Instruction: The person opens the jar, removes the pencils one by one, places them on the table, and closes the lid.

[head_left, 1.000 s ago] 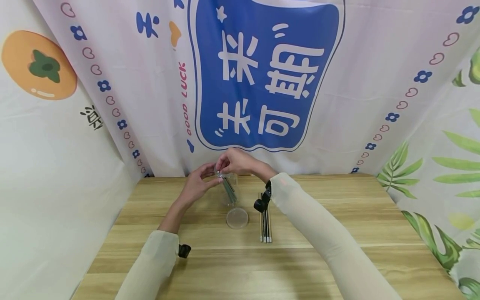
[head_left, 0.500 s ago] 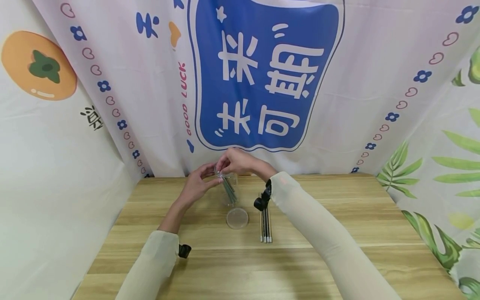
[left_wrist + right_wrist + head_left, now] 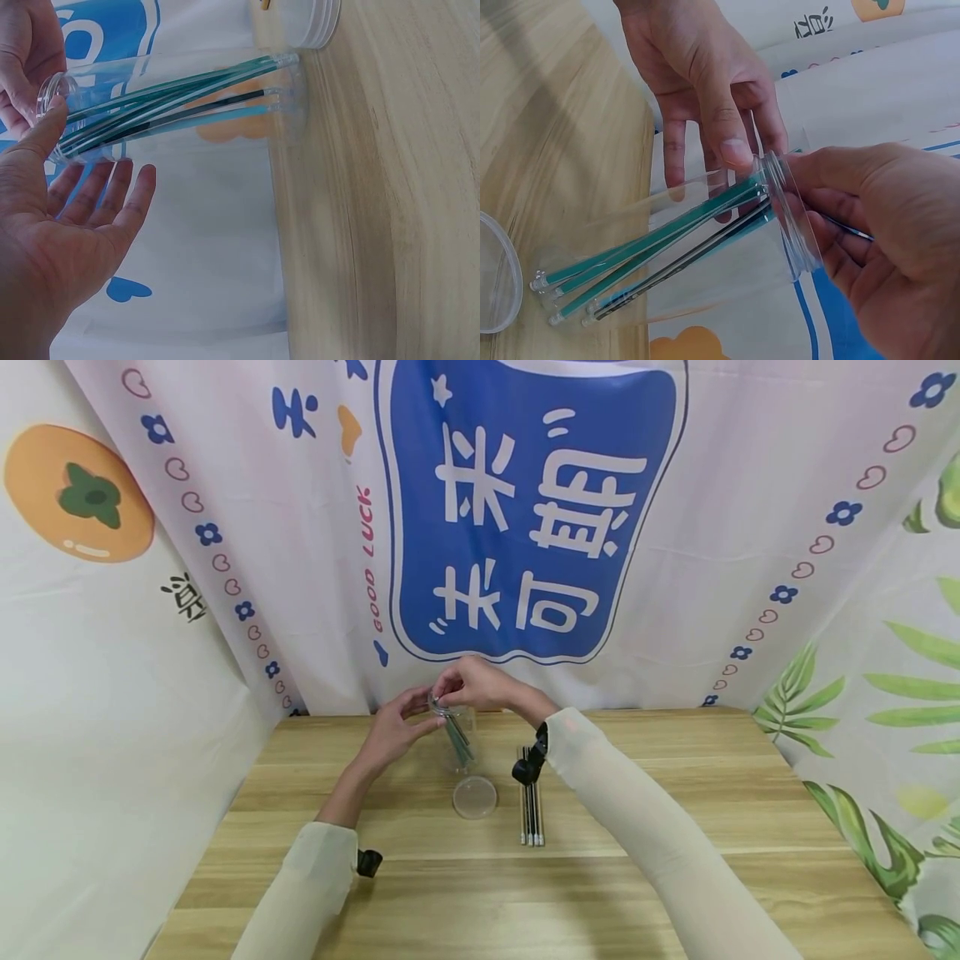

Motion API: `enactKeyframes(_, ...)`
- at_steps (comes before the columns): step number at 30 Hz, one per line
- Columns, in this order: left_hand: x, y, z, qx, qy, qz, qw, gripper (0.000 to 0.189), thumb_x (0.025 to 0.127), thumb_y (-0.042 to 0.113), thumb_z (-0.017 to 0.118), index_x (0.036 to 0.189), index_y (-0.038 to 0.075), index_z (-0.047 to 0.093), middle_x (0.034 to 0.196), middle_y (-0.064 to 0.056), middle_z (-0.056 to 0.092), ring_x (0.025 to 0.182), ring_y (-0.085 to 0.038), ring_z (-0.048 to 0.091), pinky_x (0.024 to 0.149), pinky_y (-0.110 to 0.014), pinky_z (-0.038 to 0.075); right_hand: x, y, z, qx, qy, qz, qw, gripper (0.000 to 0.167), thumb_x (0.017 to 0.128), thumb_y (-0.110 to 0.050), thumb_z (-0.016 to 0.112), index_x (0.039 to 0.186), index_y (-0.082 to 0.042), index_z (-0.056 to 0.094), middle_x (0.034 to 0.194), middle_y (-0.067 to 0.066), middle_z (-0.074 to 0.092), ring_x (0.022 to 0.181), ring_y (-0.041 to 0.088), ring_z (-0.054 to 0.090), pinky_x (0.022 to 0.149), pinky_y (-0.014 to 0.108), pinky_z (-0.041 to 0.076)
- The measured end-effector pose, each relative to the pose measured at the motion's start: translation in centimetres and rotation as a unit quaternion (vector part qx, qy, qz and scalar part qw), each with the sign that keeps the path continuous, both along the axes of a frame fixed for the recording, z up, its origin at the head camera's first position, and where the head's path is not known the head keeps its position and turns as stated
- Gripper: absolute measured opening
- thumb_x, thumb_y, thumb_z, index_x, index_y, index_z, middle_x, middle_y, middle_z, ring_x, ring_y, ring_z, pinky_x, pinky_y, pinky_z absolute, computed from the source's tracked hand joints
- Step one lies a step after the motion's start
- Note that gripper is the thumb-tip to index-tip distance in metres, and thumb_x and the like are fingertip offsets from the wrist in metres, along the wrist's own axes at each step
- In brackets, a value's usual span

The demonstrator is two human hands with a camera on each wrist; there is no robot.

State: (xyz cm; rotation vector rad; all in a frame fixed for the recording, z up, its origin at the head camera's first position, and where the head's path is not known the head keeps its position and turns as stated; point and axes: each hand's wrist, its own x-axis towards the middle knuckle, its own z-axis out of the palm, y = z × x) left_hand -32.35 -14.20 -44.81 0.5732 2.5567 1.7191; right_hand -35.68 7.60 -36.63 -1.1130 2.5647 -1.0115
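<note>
A clear plastic jar stands at the back of the table, seen side-on in the wrist views, with several green, black and blue pencils inside, silvery eraser ends at its bottom. My left hand holds it at the neck, thumb on the rim and fingers along the far side. At the mouth, my right hand has its fingertips curled together over the rim, pinching at a pencil's upper end, mostly hidden by the fingers. In the head view, the right hand's knuckles face up above the opening.
A round clear lid lies in front of the jar. To its right, a row of black and natural-wood pencils lies on the wooden table, partly under the right wrist camera. A printed cloth hangs behind the table's back edge.
The right wrist and sleeve have shifted slightly to the right; the right fingers stay at the jar's mouth. The left hand, lid and loose pencils look the same.
</note>
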Motion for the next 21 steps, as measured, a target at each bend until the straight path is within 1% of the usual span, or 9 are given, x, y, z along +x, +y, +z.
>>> enactKeyframes(5, 0.1, 0.0, 0.2, -0.003, 0.003, 0.002, 1.0000, 0.069, 0.094, 0.026, 0.084, 0.153, 0.010, 0.054, 0.146, -0.013, 0.064, 0.135, -0.033, 0.060, 0.111, -0.049, 0.054, 0.2, 0.2, 0.0, -0.030, 0.007, -0.012, 0.9994, 0.009, 0.100, -0.009, 0.075, 0.106, -0.006, 0.081, 0.095, 0.002, 0.078, 0.087, 0.016, 0.073, 0.078, 0.024, 0.060)
enactKeyframes(13, 0.1, 0.0, 0.2, 0.007, 0.000, 0.000, 1.0000, 0.067, 0.093, 0.023, 0.084, 0.152, 0.008, 0.055, 0.144, -0.014, 0.065, 0.134, -0.033, 0.061, 0.111, -0.050, 0.054, 0.2, 0.3, -0.6, -0.072, 0.025, -0.038, 0.9963, 0.009, 0.099, -0.007, 0.073, 0.104, -0.005, 0.080, 0.097, 0.003, 0.077, 0.089, 0.013, 0.071, 0.085, 0.026, 0.061)
enactKeyframes(16, 0.1, 0.0, 0.2, 0.010, -0.005, 0.000, 0.9999, 0.069, 0.093, 0.023, 0.085, 0.152, 0.007, 0.054, 0.144, -0.015, 0.065, 0.134, -0.034, 0.061, 0.111, -0.050, 0.055, 0.3, 0.5, -0.9, -0.094, 0.032, -0.053, 0.9936, 0.009, 0.098, -0.007, 0.073, 0.105, -0.006, 0.078, 0.097, 0.004, 0.076, 0.089, 0.014, 0.070, 0.086, 0.026, 0.061)
enactKeyframes(21, 0.1, 0.0, 0.2, 0.008, -0.013, 0.002, 0.9999, 0.069, 0.093, 0.025, 0.085, 0.153, 0.008, 0.054, 0.145, -0.015, 0.065, 0.135, -0.034, 0.060, 0.111, -0.050, 0.054, 0.5, 0.8, -1.1, -0.152, 0.031, -0.076, 0.9850, 0.010, 0.097, -0.006, 0.073, 0.106, -0.002, 0.077, 0.097, 0.007, 0.075, 0.088, 0.018, 0.069, 0.081, 0.027, 0.061)
